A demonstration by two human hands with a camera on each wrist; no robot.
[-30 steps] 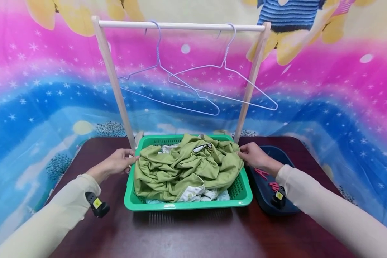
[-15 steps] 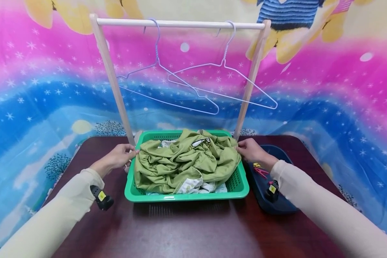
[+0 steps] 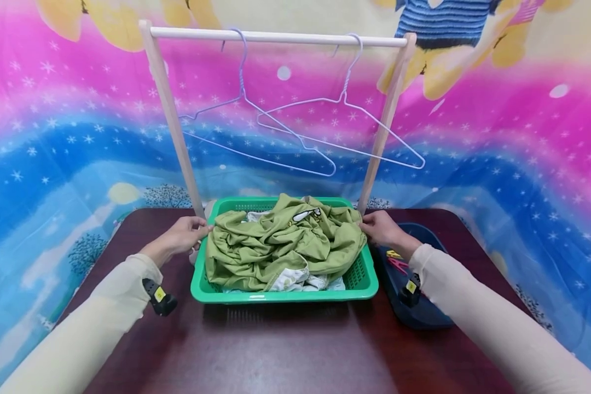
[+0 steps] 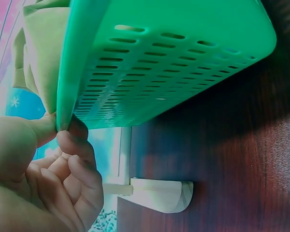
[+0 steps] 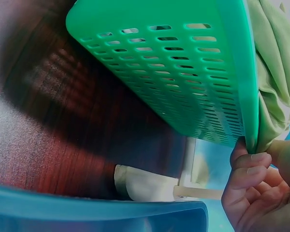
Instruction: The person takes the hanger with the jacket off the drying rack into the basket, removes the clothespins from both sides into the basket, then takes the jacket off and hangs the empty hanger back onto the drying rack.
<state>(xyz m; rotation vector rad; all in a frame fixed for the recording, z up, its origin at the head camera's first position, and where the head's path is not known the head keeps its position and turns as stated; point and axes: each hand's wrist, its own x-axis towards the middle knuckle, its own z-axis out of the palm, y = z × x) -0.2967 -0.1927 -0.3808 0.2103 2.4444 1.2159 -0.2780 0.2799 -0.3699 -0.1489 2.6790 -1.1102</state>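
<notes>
A green plastic basket (image 3: 284,297) stands at the middle of the table, heaped with clothes. On top lies a crumpled olive-green garment (image 3: 256,249) with a small white-and-black print; white patterned cloth (image 3: 290,280) shows under it at the front. My left hand (image 3: 183,236) pinches the basket's left rim, thumb above and curled fingers below, as the left wrist view shows. At the opposite rim, my right hand (image 3: 385,229) pinches in the same way, its thumb beside the green cloth in the right wrist view. Slotted basket walls (image 4: 154,63) face both wrist cameras.
Behind the basket rises a wooden rack (image 3: 276,36) with two lavender wire hangers (image 3: 242,96) on its bar. A dark blue tray (image 3: 413,317) with red and yellow clips (image 3: 396,262) stands right of the basket, partly under my right forearm. A printed cloth backdrop surrounds the dark red table (image 3: 285,350).
The basket has shifted back toward the rack, with both hands keeping hold of its rims. Its front edge sits farther from me, and more clips in the tray have come into view.
</notes>
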